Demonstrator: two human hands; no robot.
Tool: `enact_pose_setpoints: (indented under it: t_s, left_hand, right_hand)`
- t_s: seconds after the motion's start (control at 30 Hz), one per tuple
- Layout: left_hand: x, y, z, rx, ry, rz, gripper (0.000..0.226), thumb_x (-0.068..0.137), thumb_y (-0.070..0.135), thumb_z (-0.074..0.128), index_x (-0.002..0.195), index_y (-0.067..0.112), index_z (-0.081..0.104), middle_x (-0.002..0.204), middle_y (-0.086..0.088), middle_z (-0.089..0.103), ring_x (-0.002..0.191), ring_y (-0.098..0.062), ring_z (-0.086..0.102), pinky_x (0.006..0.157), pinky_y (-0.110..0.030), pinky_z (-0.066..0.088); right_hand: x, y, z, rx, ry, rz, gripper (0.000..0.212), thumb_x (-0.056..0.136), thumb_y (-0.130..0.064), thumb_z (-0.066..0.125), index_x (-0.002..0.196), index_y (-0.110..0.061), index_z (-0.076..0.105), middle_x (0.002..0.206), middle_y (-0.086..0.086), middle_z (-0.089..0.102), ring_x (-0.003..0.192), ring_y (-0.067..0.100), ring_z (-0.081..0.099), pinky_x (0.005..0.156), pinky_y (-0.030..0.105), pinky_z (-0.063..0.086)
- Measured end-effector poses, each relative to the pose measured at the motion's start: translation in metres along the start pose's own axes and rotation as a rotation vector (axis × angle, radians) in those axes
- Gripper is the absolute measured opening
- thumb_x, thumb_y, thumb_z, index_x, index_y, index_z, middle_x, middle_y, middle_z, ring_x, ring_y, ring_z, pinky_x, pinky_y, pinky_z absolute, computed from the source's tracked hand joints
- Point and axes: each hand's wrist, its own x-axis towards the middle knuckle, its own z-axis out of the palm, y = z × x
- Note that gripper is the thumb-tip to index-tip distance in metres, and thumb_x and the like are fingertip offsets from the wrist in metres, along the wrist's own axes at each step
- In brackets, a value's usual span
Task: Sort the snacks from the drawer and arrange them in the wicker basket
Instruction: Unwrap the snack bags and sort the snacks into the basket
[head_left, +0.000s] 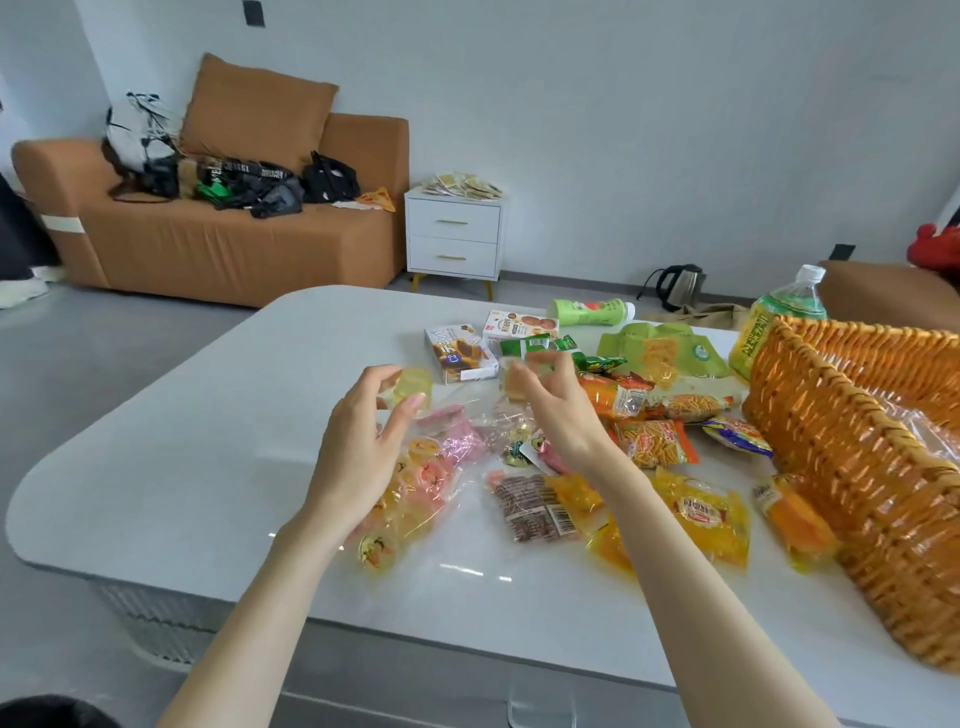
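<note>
Our left hand (363, 436) pinches a yellow jelly cup (413, 391) in curled fingers (408, 413), our right hand (553, 415) a second cup (517, 384) — both above the table (208, 415)'s snack pile (644, 441); the wicker basket (857, 467) runs lengthwise away from us, at right.

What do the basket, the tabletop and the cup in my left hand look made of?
Basket: woven wicker, orange-brown, with visible strands. Tabletop: smooth pale grey with glossy reflections; stone or glass, unclear. Cup: clear yellowish plastic, seemingly.

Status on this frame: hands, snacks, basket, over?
Left hand pinches a yellow jelly cup. Right hand holds a second cup, blurred. Wicker basket at right, nothing blocking.
</note>
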Motion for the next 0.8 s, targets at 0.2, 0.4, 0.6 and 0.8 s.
enact_pose_setpoints:
  t_s: [0.2,0.4,0.6,0.8]
  left_hand:
    - [-0.002,-0.006,0.003,-0.013,-0.077,-0.044,0.029,0.095,0.029,0.054,0.122,0.017,0.051,0.122,0.003,0.059,0.110,-0.016,0.055,0.084,-0.028,0.044]
    - [-0.001,-0.007,0.009,-0.005,-0.132,-0.047,0.029,0.096,0.030,0.052,0.122,0.019,0.050,0.123,0.005,0.057,0.104,-0.009,0.052,0.082,-0.021,0.039]
    - [0.006,-0.007,0.008,-0.038,-0.117,-0.053,0.032,0.096,0.032,0.052,0.125,0.017,0.051,0.123,0.007,0.056,0.109,-0.009,0.051,0.085,-0.021,0.039]
    - [0.010,0.007,0.013,-0.116,-0.094,-0.003,0.033,0.092,0.030,0.060,0.123,0.020,0.056,0.115,0.014,0.058,0.104,-0.004,0.055,0.080,-0.007,0.040]
  right_hand:
    - [0.005,0.026,-0.005,-0.240,-0.102,0.246,0.064,0.094,-0.035,0.053,0.138,-0.004,0.018,0.108,0.009,0.059,0.086,0.016,0.059,0.071,0.031,0.049]
    - [0.006,0.021,-0.009,-0.325,-0.371,0.211,0.029,0.093,-0.028,0.061,0.117,-0.011,0.057,0.098,0.001,0.066,0.072,0.010,0.071,0.087,0.030,0.051]
    - [0.005,0.018,0.004,-0.436,-0.601,0.215,0.050,0.100,-0.049,0.037,0.145,-0.028,0.041,0.145,-0.004,0.047,0.123,0.018,0.051,0.102,0.032,0.044]
    - [0.002,0.012,-0.017,-0.163,-0.104,0.089,0.030,0.100,-0.020,0.047,0.125,-0.013,0.061,0.116,-0.001,0.067,0.090,0.008,0.061,0.087,0.026,0.051]
